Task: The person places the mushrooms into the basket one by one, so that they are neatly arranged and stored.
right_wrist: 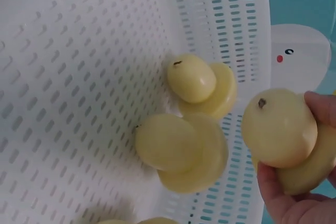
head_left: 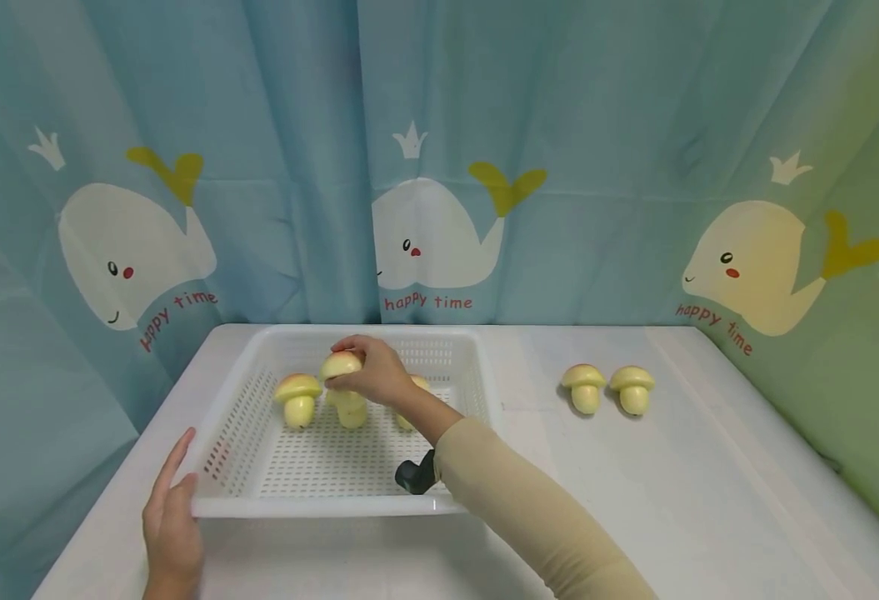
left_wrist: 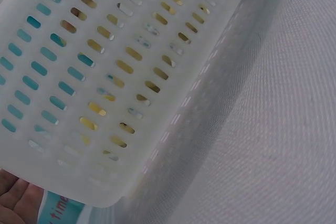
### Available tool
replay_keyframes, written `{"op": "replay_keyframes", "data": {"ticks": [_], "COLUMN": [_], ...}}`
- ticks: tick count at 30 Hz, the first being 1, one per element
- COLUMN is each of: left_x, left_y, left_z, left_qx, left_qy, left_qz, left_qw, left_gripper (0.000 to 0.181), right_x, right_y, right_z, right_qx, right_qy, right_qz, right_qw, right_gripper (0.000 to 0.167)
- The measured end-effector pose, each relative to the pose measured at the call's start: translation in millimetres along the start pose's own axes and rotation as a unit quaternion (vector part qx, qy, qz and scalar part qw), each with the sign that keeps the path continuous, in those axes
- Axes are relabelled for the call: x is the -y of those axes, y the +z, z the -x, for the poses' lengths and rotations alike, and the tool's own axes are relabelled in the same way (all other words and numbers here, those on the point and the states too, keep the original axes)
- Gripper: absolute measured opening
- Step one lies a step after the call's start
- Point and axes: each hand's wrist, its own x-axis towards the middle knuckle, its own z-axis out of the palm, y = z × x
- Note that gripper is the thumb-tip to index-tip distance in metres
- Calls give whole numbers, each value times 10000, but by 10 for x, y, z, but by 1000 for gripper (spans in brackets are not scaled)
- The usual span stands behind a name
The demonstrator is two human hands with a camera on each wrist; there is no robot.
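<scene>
My right hand (head_left: 375, 371) holds a yellow toy mushroom (right_wrist: 278, 127) with a pinkish cap, fingers and thumb around it, above a white perforated plastic basket (head_left: 342, 507). Below it in the basket stands one mushroom (head_left: 352, 412), partly covered by the held one. Another mushroom (head_left: 299, 402) stands to the left, and a third mushroom (head_left: 407, 419) is mostly hidden behind the right hand and wrist. My left hand (head_left: 172, 521) is at the basket's front left corner, its fingers extended along the outside. Only part of that hand shows in the left wrist view.
Two more mushrooms, one (head_left: 584, 387) beside the other (head_left: 632, 389), stand on the white table (head_left: 679, 500) right of the basket. A blue curtain (head_left: 596, 100) with whale prints hangs behind the table. A small black object (head_left: 415, 475) shows by the right sleeve.
</scene>
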Motion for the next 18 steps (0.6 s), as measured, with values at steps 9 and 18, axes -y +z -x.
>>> {"op": "replay_keyframes", "data": {"ticks": [9,18], "left_x": [-170,-193], "left_y": [-20,-29], "left_z": [61,67], "left_qx": [26,45], "left_qy": [156,162], "left_qz": [447,506], "left_qw": [9989,9986], "left_gripper": [50,50], "right_x": [-14,10], "right_y": [128,236], "right_z": [-47,-74], "right_qx": [761,1204], "right_qy": [-120,254], "right_qz": [39,226], "right_qw": [9970,9921], "right_gripper": [39,35]}}
